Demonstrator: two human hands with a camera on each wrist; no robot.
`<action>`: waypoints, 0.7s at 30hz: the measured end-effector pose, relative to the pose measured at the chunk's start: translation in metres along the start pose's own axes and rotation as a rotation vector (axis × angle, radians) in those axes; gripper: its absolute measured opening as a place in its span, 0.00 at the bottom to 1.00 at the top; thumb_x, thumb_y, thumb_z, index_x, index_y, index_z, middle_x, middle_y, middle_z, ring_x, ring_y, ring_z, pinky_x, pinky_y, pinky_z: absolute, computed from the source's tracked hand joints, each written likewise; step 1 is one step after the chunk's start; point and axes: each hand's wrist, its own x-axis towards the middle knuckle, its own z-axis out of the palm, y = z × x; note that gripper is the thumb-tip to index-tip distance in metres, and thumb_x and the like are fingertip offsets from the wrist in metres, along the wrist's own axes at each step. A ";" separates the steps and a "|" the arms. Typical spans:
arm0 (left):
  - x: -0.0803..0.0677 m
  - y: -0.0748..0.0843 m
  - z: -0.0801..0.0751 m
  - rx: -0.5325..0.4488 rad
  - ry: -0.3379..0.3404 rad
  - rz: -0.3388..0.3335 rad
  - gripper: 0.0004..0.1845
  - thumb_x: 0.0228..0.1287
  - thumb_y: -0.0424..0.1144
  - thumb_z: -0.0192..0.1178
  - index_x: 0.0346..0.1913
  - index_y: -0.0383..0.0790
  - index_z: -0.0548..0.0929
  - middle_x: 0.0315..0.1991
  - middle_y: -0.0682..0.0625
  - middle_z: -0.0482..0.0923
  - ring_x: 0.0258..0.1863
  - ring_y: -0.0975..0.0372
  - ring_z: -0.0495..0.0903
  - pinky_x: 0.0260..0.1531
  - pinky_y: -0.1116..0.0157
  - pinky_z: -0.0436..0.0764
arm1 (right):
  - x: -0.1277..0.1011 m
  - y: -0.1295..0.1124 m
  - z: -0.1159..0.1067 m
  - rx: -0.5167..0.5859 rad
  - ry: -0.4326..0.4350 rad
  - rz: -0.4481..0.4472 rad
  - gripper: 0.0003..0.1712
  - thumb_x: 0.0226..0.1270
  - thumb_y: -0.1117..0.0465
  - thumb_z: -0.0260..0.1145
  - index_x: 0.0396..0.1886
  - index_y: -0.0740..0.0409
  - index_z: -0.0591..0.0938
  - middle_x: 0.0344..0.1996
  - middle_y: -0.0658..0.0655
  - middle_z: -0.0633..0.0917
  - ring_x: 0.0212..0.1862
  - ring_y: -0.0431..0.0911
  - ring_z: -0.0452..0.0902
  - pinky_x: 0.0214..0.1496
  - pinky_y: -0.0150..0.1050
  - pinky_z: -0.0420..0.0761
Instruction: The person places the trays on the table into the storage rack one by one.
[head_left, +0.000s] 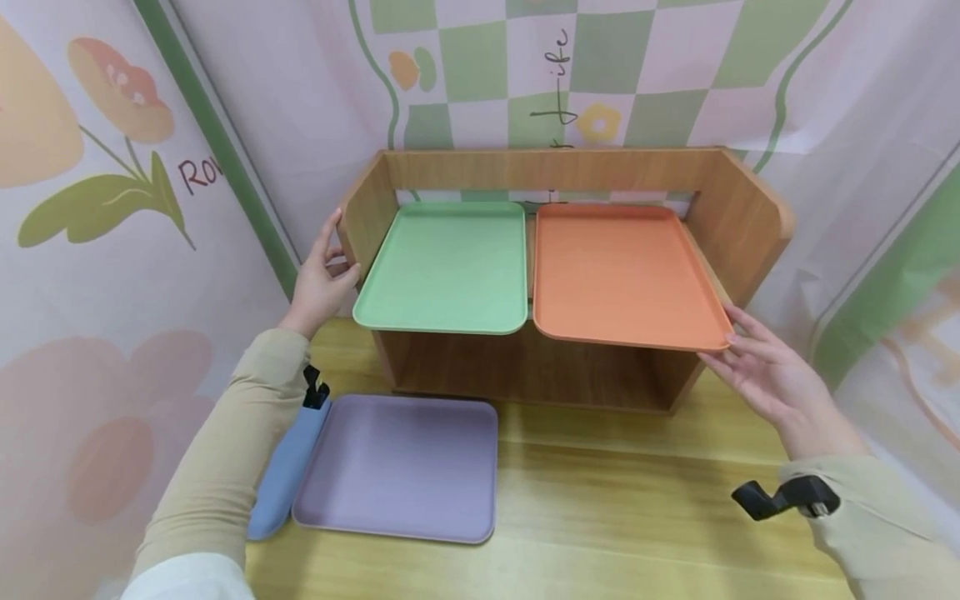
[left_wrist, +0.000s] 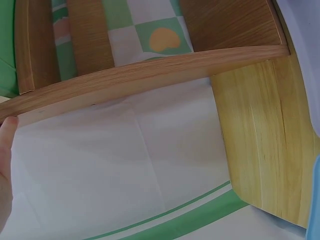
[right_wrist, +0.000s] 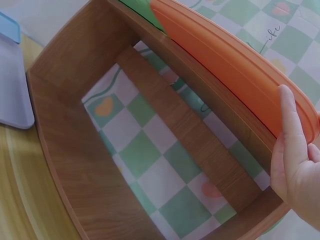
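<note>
Orange tray [head_left: 626,275] on wooden shelf [head_left: 738,212] top, right side, beside green tray [head_left: 448,267] | right hand [head_left: 761,371] spread, fingertips touching tray's near right corner | left hand [head_left: 321,279] spread flat against shelf's left wall | purple tray [head_left: 401,467] on worktop [head_left: 637,500] near left edge

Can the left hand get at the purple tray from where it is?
Probably yes. The left hand rests open against the wooden shelf's side, holding nothing. The purple tray lies flat on the table below that arm, uncovered, with only the blue tray tucked under its left edge.
</note>
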 end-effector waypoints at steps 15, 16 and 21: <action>0.000 -0.003 -0.003 -0.009 0.006 0.009 0.44 0.66 0.30 0.54 0.72 0.74 0.47 0.58 0.33 0.70 0.57 0.44 0.75 0.54 0.50 0.78 | 0.005 -0.003 0.001 -0.026 0.042 0.009 0.26 0.71 0.79 0.33 0.60 0.64 0.71 0.54 0.68 0.76 0.55 0.60 0.75 0.60 0.52 0.76; -0.001 -0.003 -0.003 -0.010 0.006 0.009 0.44 0.66 0.30 0.54 0.72 0.73 0.47 0.59 0.33 0.70 0.57 0.44 0.75 0.54 0.50 0.78 | 0.005 -0.004 0.001 -0.031 0.045 0.009 0.26 0.71 0.78 0.33 0.60 0.64 0.71 0.54 0.68 0.76 0.55 0.60 0.75 0.60 0.52 0.76; -0.002 -0.002 -0.003 -0.014 0.006 0.027 0.43 0.66 0.31 0.54 0.72 0.72 0.47 0.59 0.33 0.70 0.56 0.44 0.76 0.54 0.51 0.79 | 0.003 -0.005 0.001 -0.025 0.056 0.004 0.27 0.71 0.78 0.33 0.60 0.64 0.72 0.54 0.68 0.76 0.55 0.60 0.75 0.60 0.52 0.76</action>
